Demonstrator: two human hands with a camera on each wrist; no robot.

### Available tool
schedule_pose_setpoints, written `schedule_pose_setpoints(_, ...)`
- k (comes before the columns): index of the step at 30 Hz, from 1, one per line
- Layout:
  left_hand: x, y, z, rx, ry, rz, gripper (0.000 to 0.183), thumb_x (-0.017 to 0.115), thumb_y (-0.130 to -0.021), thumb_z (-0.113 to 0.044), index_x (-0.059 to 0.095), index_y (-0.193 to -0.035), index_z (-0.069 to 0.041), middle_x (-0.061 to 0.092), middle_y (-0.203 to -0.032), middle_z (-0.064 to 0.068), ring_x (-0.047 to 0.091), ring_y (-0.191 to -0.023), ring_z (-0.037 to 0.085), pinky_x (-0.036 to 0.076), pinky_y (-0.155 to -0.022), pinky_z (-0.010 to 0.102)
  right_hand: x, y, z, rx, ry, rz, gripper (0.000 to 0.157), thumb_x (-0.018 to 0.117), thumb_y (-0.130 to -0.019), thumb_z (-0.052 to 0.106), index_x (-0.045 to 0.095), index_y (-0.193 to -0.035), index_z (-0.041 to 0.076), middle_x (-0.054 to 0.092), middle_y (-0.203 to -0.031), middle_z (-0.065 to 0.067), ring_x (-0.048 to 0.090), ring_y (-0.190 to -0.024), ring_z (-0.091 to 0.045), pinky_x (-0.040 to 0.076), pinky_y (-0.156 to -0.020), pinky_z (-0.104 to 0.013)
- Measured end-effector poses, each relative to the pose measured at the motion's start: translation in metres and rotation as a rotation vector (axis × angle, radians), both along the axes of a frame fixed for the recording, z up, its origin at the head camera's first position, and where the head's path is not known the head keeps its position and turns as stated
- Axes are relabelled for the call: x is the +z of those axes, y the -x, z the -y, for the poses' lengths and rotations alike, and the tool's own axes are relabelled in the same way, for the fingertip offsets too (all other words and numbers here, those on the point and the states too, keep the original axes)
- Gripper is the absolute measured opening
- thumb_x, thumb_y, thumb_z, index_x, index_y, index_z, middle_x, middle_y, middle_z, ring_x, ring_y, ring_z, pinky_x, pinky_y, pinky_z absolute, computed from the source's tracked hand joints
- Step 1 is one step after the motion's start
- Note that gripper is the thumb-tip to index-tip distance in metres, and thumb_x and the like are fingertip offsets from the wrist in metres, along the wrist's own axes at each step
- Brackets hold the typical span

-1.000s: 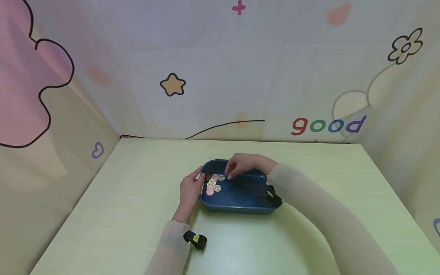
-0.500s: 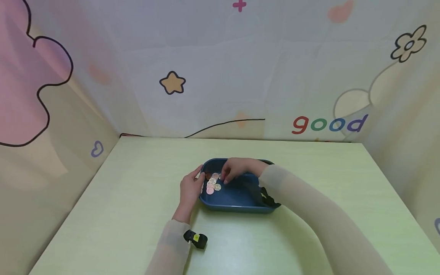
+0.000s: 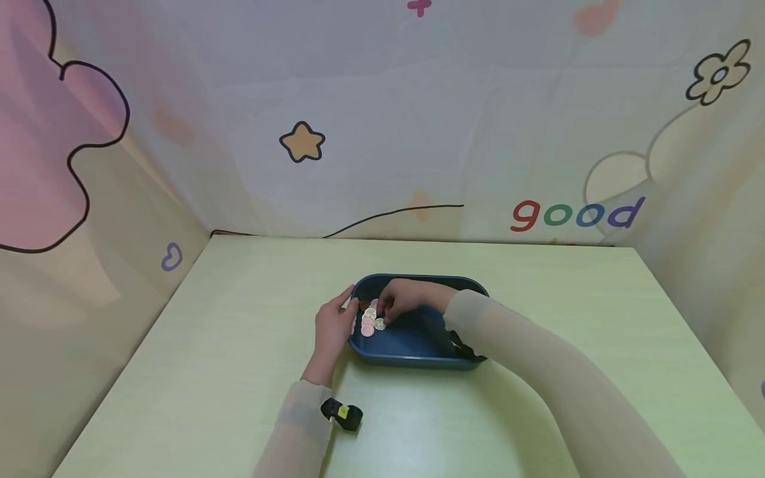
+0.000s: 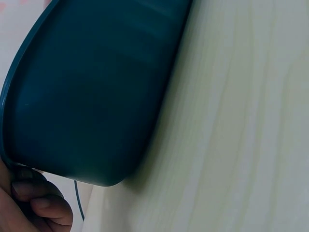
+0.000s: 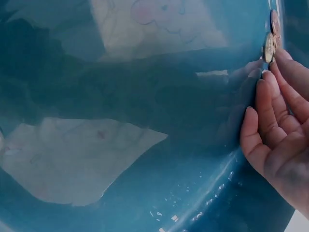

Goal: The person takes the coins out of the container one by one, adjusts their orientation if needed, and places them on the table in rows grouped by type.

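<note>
A dark blue tray sits mid-table with several small coins bunched at its left end. My left hand grips the tray's left rim, thumb up at the edge; in the left wrist view its curled fingers hook under the tray's outer wall. My right hand reaches inside the tray and its fingertips touch the coins. In the right wrist view those fingers lie close together and nearly straight on the glossy tray floor, their tips at the coins.
The tray stands on a pale green table enclosed by cartoon-printed walls at the back and both sides. Black wrist cameras sit on the left sleeve and the right sleeve.
My right hand has slid left across the tray floor onto the coins, which now lie closer together. The left hand has kept its hold on the rim.
</note>
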State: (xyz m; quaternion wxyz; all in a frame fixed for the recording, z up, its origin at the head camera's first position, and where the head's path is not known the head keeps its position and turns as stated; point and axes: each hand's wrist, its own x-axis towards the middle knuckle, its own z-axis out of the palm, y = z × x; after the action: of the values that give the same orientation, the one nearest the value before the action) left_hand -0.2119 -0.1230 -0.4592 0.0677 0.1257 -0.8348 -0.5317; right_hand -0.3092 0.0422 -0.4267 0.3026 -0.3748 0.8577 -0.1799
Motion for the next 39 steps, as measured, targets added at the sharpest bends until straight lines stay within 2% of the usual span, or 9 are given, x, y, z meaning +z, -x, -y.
schedule_pose_setpoints(6, 0.001, 0.000, 0.000, 0.000, -0.017, 0.017, 0.040, 0.060, -0.101, -0.018, 0.064, -0.140, -0.010, 0.038, -0.051, -0.008, 0.035, -0.046, 0.007, 0.029, -0.048, 0.020, -0.006, 0.001, 0.003, 0.007, 0.030, -0.005, 0.024, 0.076, -0.090, 0.012, 0.073, -0.111, -0.001, 0.073, -0.099, -0.010, 0.057, -0.081, -0.006, 0.047, -0.073, -0.016)
schedule_pose_setpoints(12, 0.002, 0.000, -0.001, -0.004, -0.048, 0.023, 0.040, 0.060, -0.101, -0.018, 0.064, -0.140, -0.010, 0.046, -0.052, -0.006, 0.040, -0.045, 0.006, 0.032, -0.049, 0.020, -0.008, -0.006, 0.009, 0.018, 0.017, -0.066, 0.019, 0.080, -0.086, 0.011, 0.071, -0.101, 0.003, 0.069, -0.089, -0.006, 0.055, -0.076, -0.007, 0.043, -0.068, -0.016)
schedule_pose_setpoints(18, 0.004, 0.000, -0.003, 0.004, -0.008, 0.009, 0.039, 0.060, -0.100, -0.017, 0.065, -0.139, -0.009, 0.045, -0.052, -0.007, 0.038, -0.045, 0.006, 0.030, -0.048, 0.020, -0.006, -0.008, 0.011, 0.005, -0.006, -0.111, 0.018, 0.081, -0.086, 0.012, 0.070, -0.098, 0.004, 0.068, -0.089, -0.005, 0.054, -0.076, -0.009, 0.045, -0.070, -0.018)
schedule_pose_setpoints(22, 0.003, 0.000, -0.002, 0.015, -0.011, 0.007, 0.039, 0.061, -0.100, -0.017, 0.065, -0.138, -0.009, 0.043, -0.052, -0.008, 0.037, -0.046, 0.006, 0.030, -0.048, 0.020, -0.004, -0.006, 0.011, 0.000, -0.019, -0.098, 0.016, 0.081, -0.087, 0.011, 0.069, -0.095, 0.005, 0.065, -0.086, -0.003, 0.053, -0.076, -0.010, 0.044, -0.070, -0.018)
schedule_pose_setpoints(26, 0.002, -0.001, -0.001, 0.017, -0.011, -0.008, 0.039, 0.061, -0.100, -0.016, 0.066, -0.137, -0.008, 0.040, -0.050, -0.009, 0.036, -0.045, 0.005, 0.029, -0.049, 0.020, -0.001, -0.004, 0.009, 0.016, -0.059, -0.077, 0.012, 0.079, -0.087, 0.010, 0.068, -0.086, 0.006, 0.059, -0.078, 0.002, 0.052, -0.072, -0.009, 0.041, -0.068, -0.019)
schedule_pose_setpoints(31, 0.001, -0.001, 0.000, 0.014, 0.002, -0.026, 0.039, 0.062, -0.099, -0.016, 0.067, -0.136, -0.009, 0.037, -0.048, -0.010, 0.034, -0.043, 0.005, 0.028, -0.048, 0.021, 0.008, -0.001, 0.002, 0.040, -0.117, -0.032, 0.015, 0.072, -0.092, 0.008, 0.068, -0.078, 0.007, 0.057, -0.072, 0.006, 0.051, -0.067, -0.007, 0.041, -0.066, -0.018)
schedule_pose_setpoints(35, 0.001, 0.000, 0.000, 0.002, 0.002, -0.022, 0.039, 0.061, -0.100, -0.017, 0.066, -0.138, -0.009, 0.039, -0.048, -0.010, 0.035, -0.043, 0.004, 0.029, -0.048, 0.020, 0.018, -0.001, -0.009, 0.006, -0.075, 0.022, 0.010, 0.068, -0.095, 0.006, 0.070, -0.085, 0.004, 0.062, -0.077, 0.004, 0.055, -0.068, -0.005, 0.047, -0.067, -0.018)
schedule_pose_setpoints(39, -0.001, 0.000, 0.000, 0.004, 0.004, -0.022, 0.039, 0.061, -0.100, -0.017, 0.065, -0.138, -0.008, 0.039, -0.048, -0.010, 0.036, -0.043, 0.005, 0.029, -0.048, 0.020, 0.031, -0.003, -0.022, -0.036, 0.003, 0.031, 0.010, 0.065, -0.097, 0.006, 0.071, -0.091, 0.001, 0.068, -0.084, -0.002, 0.060, -0.069, -0.007, 0.052, -0.069, -0.021)
